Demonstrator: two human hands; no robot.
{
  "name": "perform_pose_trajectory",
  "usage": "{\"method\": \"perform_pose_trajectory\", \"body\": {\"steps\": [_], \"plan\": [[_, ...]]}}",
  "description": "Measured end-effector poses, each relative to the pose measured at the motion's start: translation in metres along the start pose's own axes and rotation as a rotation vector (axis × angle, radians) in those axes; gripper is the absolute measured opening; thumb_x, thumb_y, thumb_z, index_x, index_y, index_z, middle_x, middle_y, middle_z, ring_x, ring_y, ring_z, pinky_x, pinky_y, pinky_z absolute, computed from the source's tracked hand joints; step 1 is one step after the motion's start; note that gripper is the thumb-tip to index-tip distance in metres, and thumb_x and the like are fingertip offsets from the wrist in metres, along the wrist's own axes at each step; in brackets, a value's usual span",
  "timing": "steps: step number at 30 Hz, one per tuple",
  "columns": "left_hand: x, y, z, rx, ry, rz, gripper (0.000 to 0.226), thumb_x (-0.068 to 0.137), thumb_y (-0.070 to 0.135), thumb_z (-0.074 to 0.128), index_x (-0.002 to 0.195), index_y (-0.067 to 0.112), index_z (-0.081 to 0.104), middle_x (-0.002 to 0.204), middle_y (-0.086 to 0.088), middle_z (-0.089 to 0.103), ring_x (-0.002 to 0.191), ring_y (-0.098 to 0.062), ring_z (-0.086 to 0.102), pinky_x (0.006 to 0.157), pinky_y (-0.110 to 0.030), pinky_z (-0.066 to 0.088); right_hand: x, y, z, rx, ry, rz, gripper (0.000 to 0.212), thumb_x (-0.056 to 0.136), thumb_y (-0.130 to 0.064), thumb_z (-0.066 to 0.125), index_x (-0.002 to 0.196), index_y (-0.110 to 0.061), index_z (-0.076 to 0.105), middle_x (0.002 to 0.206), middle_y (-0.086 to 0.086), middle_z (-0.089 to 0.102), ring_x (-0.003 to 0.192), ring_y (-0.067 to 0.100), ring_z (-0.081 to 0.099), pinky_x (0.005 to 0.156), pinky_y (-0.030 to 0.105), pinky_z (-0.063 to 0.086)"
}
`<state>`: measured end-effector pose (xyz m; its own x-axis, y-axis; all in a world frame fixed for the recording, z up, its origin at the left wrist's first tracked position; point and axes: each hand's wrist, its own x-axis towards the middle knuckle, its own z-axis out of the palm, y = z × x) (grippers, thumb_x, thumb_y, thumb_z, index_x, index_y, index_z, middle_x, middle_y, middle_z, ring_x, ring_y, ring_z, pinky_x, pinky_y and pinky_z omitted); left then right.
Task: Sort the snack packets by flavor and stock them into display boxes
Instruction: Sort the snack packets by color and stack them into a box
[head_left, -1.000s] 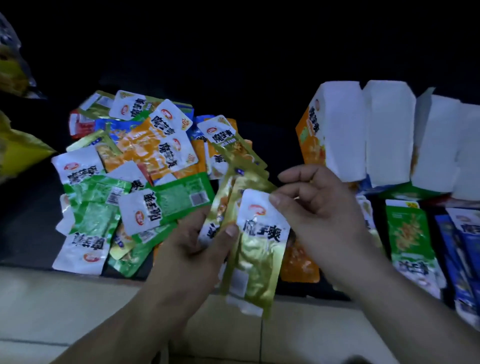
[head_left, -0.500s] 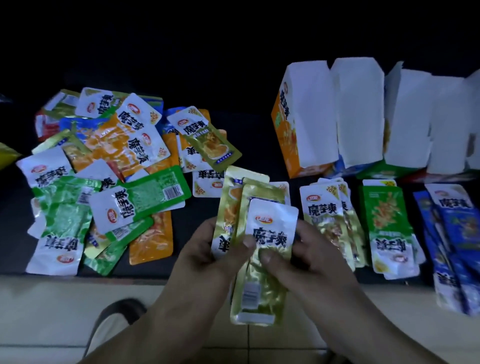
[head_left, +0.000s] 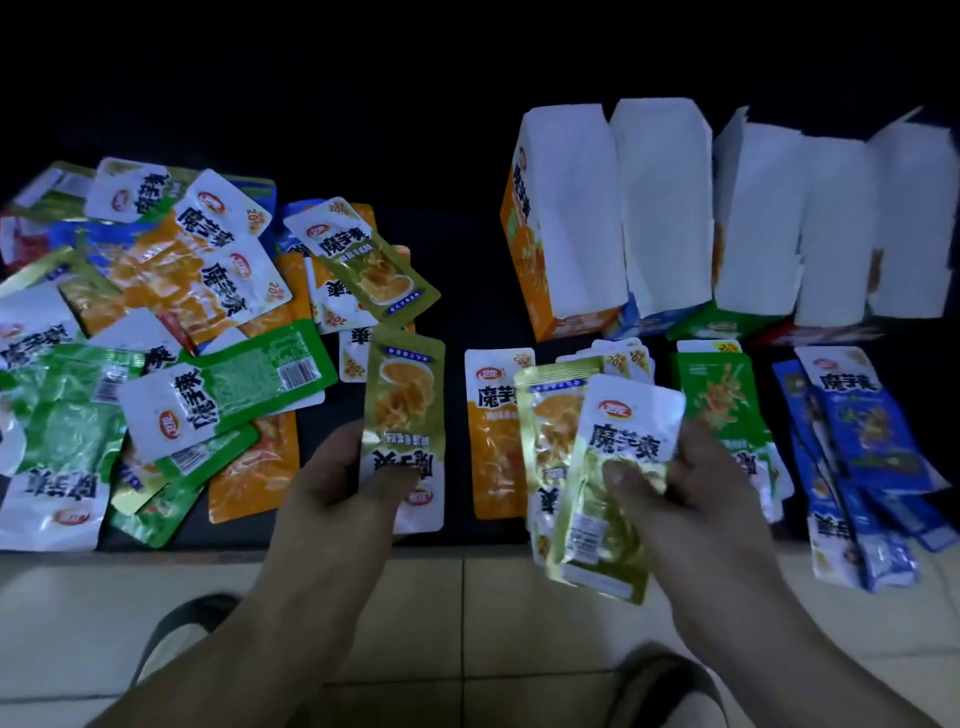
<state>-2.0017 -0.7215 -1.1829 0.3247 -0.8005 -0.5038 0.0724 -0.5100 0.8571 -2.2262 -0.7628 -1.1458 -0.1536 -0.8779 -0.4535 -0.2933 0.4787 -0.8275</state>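
Note:
My left hand (head_left: 337, 478) pinches one gold-green snack packet (head_left: 404, 410), held upside down over the dark mat. My right hand (head_left: 691, 483) grips a small stack of gold-green packets (head_left: 608, 499), the top one white-headed with its back label showing. Below the boxes lie sorted groups: an orange packet (head_left: 493, 441), a green pile (head_left: 719, 395) and a blue pile (head_left: 862, 441). An unsorted heap of mixed packets (head_left: 156, 332) covers the left of the mat. Several display boxes (head_left: 660, 208) stand in a row at the back right with white flaps up.
The black mat (head_left: 457, 291) ends at a front edge over pale floor tiles (head_left: 462, 597). Two dark sandals (head_left: 171, 629) show at the bottom. The boxes' orange, blue, green and red fronts face the sorted piles.
My hands have come apart: the left now holds a single gold-green packet, the right has carried the rest of the stack rightward. The view has shifted right and down, showing more boxes.

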Motion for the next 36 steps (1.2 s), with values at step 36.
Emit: {"method": "perform_pose_trajectory", "body": {"steps": [36], "plan": [[-0.008,0.013,0.102,0.487,-0.297,0.222,0.029,0.089,0.025,0.080,0.114,0.035,0.072,0.105,0.020,0.069,0.098,0.021,0.058,0.069,-0.006,0.050,0.007,0.030,-0.096,0.089,0.246,-0.001,0.067,0.096,-0.005,0.068,0.141,-0.051,0.048,0.097,-0.006,0.079,0.089,0.013,0.075,0.087,0.046,0.060]]}}
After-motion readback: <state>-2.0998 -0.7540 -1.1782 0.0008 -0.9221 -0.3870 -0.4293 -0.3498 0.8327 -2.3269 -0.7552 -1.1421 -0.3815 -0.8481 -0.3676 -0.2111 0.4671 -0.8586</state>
